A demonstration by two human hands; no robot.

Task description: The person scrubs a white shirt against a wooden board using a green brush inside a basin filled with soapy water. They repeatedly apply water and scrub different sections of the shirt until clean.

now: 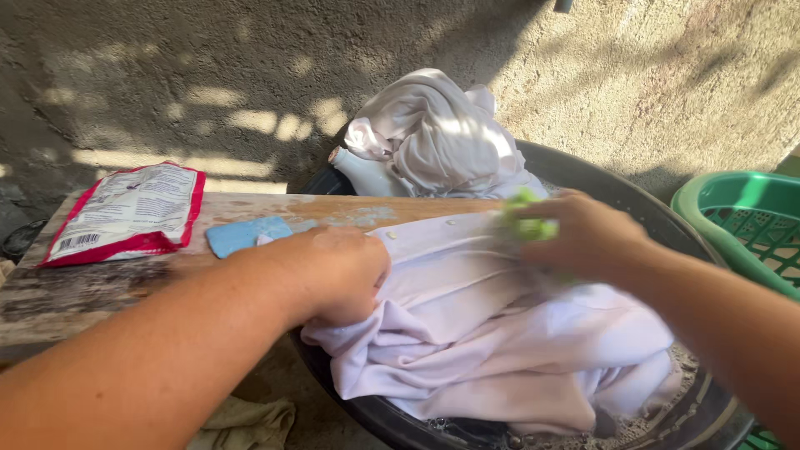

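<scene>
Two bare forearms, no sleeves, no jewellery

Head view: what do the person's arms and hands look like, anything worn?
Both forearms are bare as far as the frame shows: no sleeves or gloves. The left hand shows no ring, watch or band. The right hand is motion-blurred, so small items like a ring cannot be ruled out; no wristband or watch is evident on it.

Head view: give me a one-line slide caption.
Left hand pins a wet white garment on a wooden board while the right hand scrubs with a green brush.
</scene>
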